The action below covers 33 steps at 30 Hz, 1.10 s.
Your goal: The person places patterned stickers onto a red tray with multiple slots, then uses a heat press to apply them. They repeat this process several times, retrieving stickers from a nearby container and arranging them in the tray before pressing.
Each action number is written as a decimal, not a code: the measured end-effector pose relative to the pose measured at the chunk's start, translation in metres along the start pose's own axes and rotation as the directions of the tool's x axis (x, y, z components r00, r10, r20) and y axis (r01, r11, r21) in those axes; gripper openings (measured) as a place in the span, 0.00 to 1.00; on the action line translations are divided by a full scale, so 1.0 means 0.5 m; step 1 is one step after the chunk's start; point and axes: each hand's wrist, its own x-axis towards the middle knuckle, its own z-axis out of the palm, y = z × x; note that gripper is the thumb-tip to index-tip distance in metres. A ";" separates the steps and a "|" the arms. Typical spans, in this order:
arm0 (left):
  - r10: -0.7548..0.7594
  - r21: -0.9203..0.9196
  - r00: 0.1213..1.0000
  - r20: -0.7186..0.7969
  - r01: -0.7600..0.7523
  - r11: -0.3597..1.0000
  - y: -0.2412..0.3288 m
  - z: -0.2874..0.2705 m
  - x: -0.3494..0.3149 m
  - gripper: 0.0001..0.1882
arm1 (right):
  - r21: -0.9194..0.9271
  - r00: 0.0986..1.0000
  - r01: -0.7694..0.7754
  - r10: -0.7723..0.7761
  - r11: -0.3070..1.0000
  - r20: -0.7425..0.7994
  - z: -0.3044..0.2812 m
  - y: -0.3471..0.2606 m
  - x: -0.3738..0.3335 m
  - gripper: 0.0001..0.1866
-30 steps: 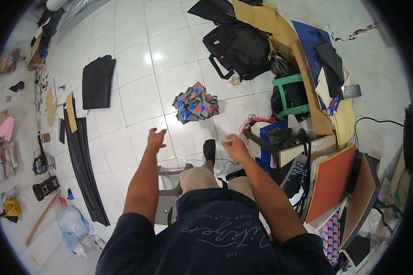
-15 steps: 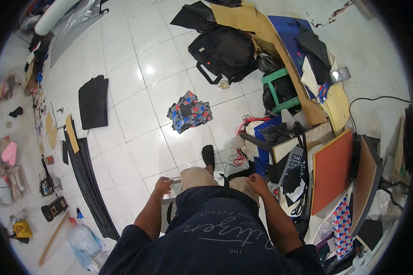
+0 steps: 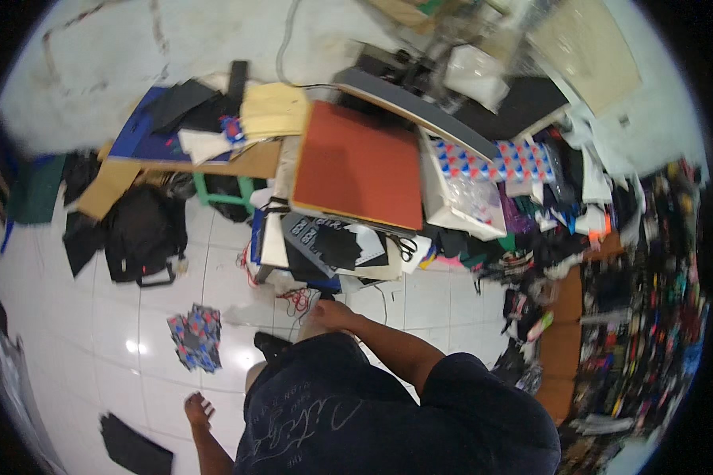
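Note:
My left hand (image 3: pixel 200 408) hangs over the tiled floor at my left side, its fingers loosely bent and a little apart, with nothing in it. Beyond it on the tiles lies a pile of patterned grey, red and blue pieces (image 3: pixel 206 322), with a dark square on top. My right hand (image 3: pixel 330 315) is low by my thigh, just in front of a worktable's near edge; its fingers are blurred and mostly hidden. Closest to this hand are black and grey cut sheets (image 3: pixel 345 247) and black-handled scissors (image 3: pixel 406 249) on that table.
An orange-red board (image 3: pixel 360 166) lies on the worktable, beside a white box (image 3: pixel 463 207) with patterned material. A green stool frame (image 3: pixel 206 192) and black bag (image 3: pixel 144 229) stand farther left. Folded black fabric (image 3: pixel 135 447) is on the floor. Crowded shelves (image 3: pixel 642 317) fill the right.
My view and body have turned right, so the worktable is now ahead and the shelves have come into view. The patterned pile appears farther left. Both hands remain low at my sides.

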 end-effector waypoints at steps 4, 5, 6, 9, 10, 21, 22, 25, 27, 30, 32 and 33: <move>0.006 0.269 0.999 0.051 -0.019 0.963 0.065 0.065 -0.030 0.19 | 0.082 0.986 -0.098 0.108 0.992 -0.127 -0.005 0.089 -0.096 0.24; -0.081 0.297 0.997 0.014 0.073 0.952 0.083 0.088 -0.024 0.21 | 0.064 0.988 -0.070 0.078 0.996 -0.130 -0.003 0.125 -0.121 0.24; -0.097 0.311 0.995 0.012 0.088 0.946 0.098 0.110 -0.023 0.21 | 0.076 0.983 -0.084 0.095 0.994 -0.155 0.005 0.157 -0.144 0.23; -0.079 0.393 0.996 0.034 0.060 0.917 0.134 0.176 -0.018 0.22 | 0.188 0.932 -0.201 0.247 0.961 -0.266 0.055 0.263 -0.210 0.23; -0.064 0.428 0.997 0.044 0.039 0.903 0.146 0.197 -0.022 0.22 | 0.181 0.918 -0.233 0.277 0.955 -0.283 0.082 0.313 -0.229 0.23; 0.031 0.390 0.993 0.116 -0.075 0.918 0.114 0.383 -0.027 0.19 | 0.305 0.911 -0.217 0.305 0.927 -0.279 -0.028 0.491 -0.217 0.23; 0.016 0.395 0.991 0.132 -0.068 0.916 0.082 0.402 -0.018 0.18 | 0.336 0.892 -0.233 0.338 0.913 -0.301 -0.045 0.505 -0.217 0.23; 0.049 0.323 0.954 0.296 -0.148 0.935 0.004 0.453 0.028 0.11 | 0.407 0.865 -0.188 0.347 0.894 -0.362 -0.102 0.532 -0.213 0.23; 0.284 0.274 0.159 0.945 -0.860 -0.430 0.000 0.482 0.014 0.07 | 0.422 0.863 -0.170 0.341 0.890 -0.372 -0.123 0.566 -0.210 0.23; 0.249 0.625 0.837 0.487 -0.534 0.570 -0.024 0.549 -0.024 0.08 | 0.439 0.858 -0.223 0.389 0.870 -0.336 -0.105 0.644 -0.240 0.22; 0.037 0.573 0.973 0.229 -0.165 0.803 -0.022 0.585 -0.078 0.08 | 0.449 0.853 -0.262 0.423 0.854 -0.306 -0.116 0.667 -0.268 0.21; 0.008 0.588 0.986 0.165 -0.105 0.802 0.009 0.635 -0.155 0.08 | 0.439 0.826 -0.276 0.445 0.855 -0.346 -0.123 0.687 -0.276 0.20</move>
